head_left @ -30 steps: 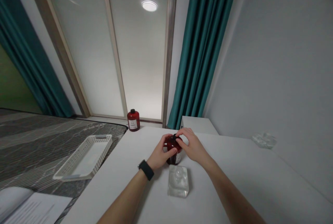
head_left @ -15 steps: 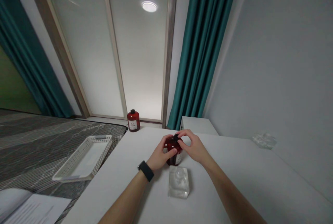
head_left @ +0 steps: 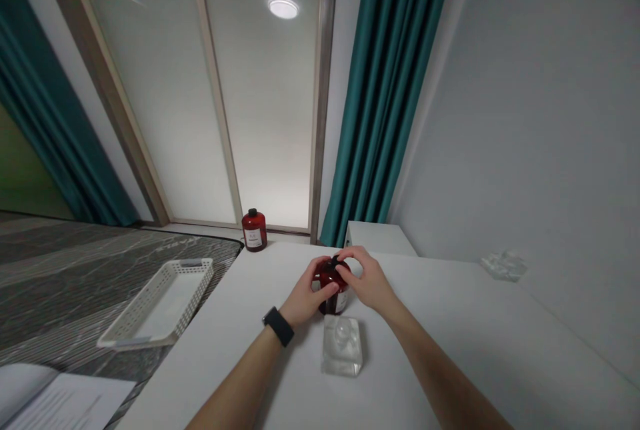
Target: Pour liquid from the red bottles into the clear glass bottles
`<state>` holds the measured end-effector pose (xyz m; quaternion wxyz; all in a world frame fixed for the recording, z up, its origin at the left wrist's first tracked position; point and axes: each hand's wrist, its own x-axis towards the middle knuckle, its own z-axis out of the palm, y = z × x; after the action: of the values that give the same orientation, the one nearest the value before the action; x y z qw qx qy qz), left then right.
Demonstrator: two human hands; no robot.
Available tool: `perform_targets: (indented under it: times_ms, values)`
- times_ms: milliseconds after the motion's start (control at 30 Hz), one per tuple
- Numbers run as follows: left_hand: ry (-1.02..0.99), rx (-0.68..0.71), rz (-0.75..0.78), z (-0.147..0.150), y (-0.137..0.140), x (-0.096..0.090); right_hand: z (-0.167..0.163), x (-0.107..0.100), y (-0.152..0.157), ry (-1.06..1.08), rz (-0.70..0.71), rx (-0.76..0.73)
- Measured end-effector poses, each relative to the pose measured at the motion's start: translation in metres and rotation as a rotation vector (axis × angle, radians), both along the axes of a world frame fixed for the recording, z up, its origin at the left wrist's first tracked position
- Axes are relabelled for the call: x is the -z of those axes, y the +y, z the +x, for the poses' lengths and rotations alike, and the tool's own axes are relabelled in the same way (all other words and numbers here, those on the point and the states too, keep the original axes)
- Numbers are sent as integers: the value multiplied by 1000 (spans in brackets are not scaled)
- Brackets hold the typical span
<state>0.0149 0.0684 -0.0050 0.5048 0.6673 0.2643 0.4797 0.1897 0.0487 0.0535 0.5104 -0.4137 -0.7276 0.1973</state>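
A dark red bottle [head_left: 330, 302] with a pale label stands upright on the white table [head_left: 235, 357]. My left hand [head_left: 306, 298], below a black wristwatch, is wrapped round the bottle's body from the left. At its top, my right hand [head_left: 367, 280] pinches the black cap [head_left: 336, 261] between thumb and fingers. The fingers partly cover the cap and the bottle's shoulders. Just in front of the bottle sits a clear, square glass-like block [head_left: 342, 348] with a round shape on it.
Another red bottle [head_left: 255, 233] with a black cap stands at the table's far left corner. A white perforated basket [head_left: 175, 323] and an open book [head_left: 75, 398] lie to the left on a dark striped surface. Crumpled clear plastic [head_left: 504, 265] rests at the right by the wall.
The whole view has shifted very slightly. Both hands keep their places on the bottle, with at most a small movement of the right fingers at the cap.
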Motion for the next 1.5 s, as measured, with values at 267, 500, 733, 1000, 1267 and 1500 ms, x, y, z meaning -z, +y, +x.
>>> perform_targets:
  times_ms: [267,500,733,1000,1267,1500]
  values:
    - [6,-18,-18,-1,-1,0,6,-12,-5,-58,18,-40]
    - [-28,5,-25,1,-2,-1,-3,3,2,-3,18,18]
    - [-37,22,-25,2,-5,-7,1,5,2,47,-13,-24]
    - [-26,12,-16,1,-4,-4,-2,5,4,46,10,-1]
    - [4,-10,10,0,-2,-1,-3,5,2,-1,36,32]
    - [-7,-2,13,1,-2,1,4,1,1,-25,9,-36]
